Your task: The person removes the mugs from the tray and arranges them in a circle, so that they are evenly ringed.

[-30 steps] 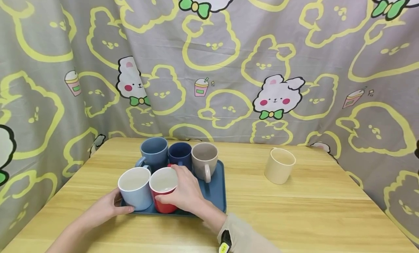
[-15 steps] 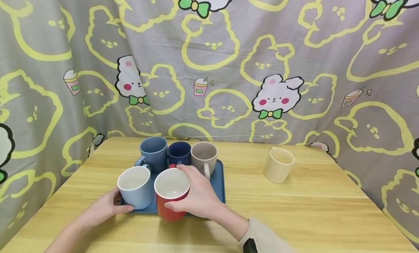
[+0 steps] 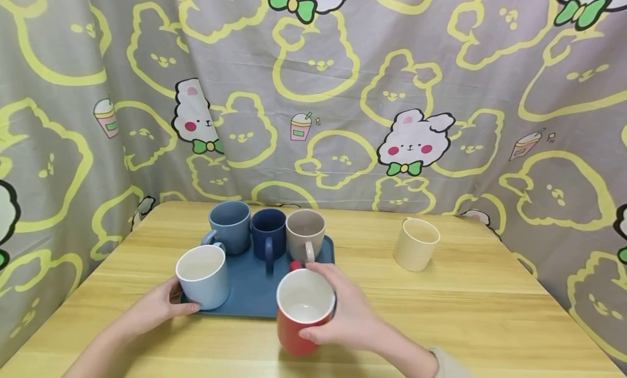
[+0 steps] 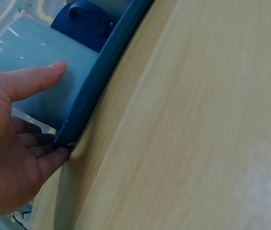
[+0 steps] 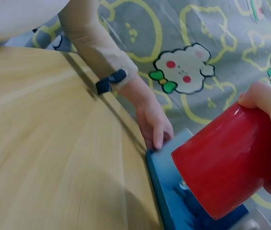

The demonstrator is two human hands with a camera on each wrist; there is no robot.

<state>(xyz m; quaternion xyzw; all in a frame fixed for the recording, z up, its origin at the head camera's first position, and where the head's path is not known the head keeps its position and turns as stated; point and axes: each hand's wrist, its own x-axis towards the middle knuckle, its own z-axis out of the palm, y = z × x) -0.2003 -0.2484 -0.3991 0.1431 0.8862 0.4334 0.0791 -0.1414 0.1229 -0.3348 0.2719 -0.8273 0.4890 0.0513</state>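
My right hand [image 3: 350,313] grips a red mug [image 3: 296,337] with a white inside, fingers and thumb around its body. In the head view the mug overlaps the tray's front right corner; the right wrist view shows its red base [image 5: 200,187] raised above the tray. A bit of red handle [image 3: 295,265] shows behind it. My left hand [image 3: 152,308] holds the front left corner of the blue tray [image 3: 252,291], fingers at its edge. In the left wrist view the thumb [image 4: 35,81] lies across the light blue mug [image 4: 35,48], which stands on that corner.
Along the tray's back stand a grey-blue mug [image 3: 230,231], a dark blue mug [image 3: 266,234] and a beige-grey mug [image 3: 303,234]. A cream mug [image 3: 413,253] stands apart on the wooden table [image 3: 465,313], to the right. A patterned curtain [image 3: 343,95] hangs behind.
My right hand has lifted the red mug from the tray's front middle and carried it right and toward me, uncovering the dark blue mug's handle. My left hand has stayed at the corner.
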